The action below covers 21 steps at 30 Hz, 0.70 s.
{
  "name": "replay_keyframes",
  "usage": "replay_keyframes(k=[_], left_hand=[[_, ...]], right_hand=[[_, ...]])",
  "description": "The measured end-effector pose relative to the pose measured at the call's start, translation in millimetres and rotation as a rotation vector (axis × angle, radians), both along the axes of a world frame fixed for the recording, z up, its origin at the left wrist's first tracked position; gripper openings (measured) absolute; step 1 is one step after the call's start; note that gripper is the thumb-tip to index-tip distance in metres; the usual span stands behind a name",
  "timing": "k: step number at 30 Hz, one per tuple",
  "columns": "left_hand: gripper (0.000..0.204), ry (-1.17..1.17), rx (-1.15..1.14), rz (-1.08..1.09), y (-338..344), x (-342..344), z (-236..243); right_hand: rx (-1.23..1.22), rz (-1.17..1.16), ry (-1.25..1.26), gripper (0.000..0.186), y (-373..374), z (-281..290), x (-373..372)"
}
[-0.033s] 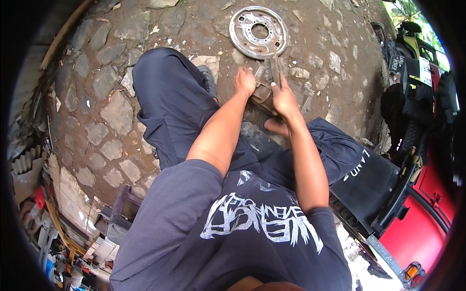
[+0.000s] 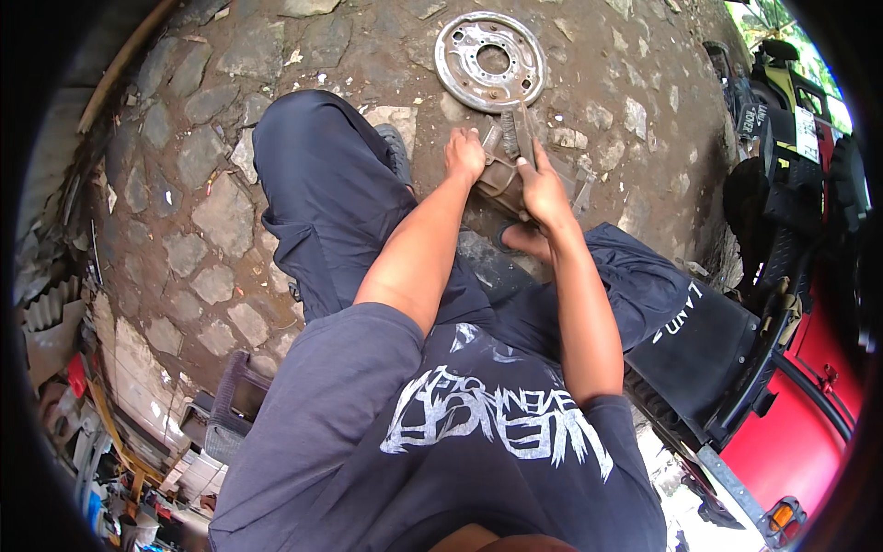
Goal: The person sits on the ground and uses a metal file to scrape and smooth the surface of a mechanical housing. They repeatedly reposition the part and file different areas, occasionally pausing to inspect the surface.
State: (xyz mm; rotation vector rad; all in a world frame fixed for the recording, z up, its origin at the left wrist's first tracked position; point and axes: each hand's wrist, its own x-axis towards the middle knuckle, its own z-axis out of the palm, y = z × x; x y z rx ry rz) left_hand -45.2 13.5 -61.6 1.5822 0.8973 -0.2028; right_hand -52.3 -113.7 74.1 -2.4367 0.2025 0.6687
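A wire brush (image 2: 525, 138) with a flat, narrow back is gripped by my right hand (image 2: 544, 191), its bristles turned toward the left. Under the brush lies a brownish, dirt-covered metal part (image 2: 499, 180) with a blocky shape, low between my feet. My left hand (image 2: 465, 155) is closed on the upper left edge of that part; its fingertips are partly hidden. Just beyond the brush tip, a round metal plate (image 2: 452, 77) with a large centre hole and several smaller holes lies flat on the ground.
Uneven stone paving (image 2: 225, 216) with dirt between the stones surrounds me. A red vehicle (image 2: 782, 442) with black trim stands close on the right. At the lower left are a dark chair-like frame (image 2: 225, 419) and a pile of mixed clutter (image 2: 138, 515).
My right hand and the wire brush have shifted very slightly, and more of the bristles shows. My left hand and the round plate stay in place.
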Motion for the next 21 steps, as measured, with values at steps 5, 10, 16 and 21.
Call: replay_keyframes(k=[5, 10, 16, 21], left_hand=[[0.04, 0.013, -0.024, 0.048, 1.2, -0.2, 7.9], [0.034, -0.078, 0.247, 0.124, 2.8, 10.0, 13.7], [0.037, -0.298, 0.357, 0.006, 20.5, 31.5, 59.6], [0.047, -0.342, 0.278, -0.267, 42.6, 44.6, 125.4]], right_hand=[[0.265, -0.279, 0.045, 0.069, -27.5, 41.0, -43.2], [0.385, -0.447, -0.074, 0.064, -59.3, 53.2, -55.1], [0.144, 0.012, -0.508, 0.06, -116.2, 36.4, -38.0], [0.201, -0.121, -0.309, 0.061, -106.0, 76.2, -11.3]])
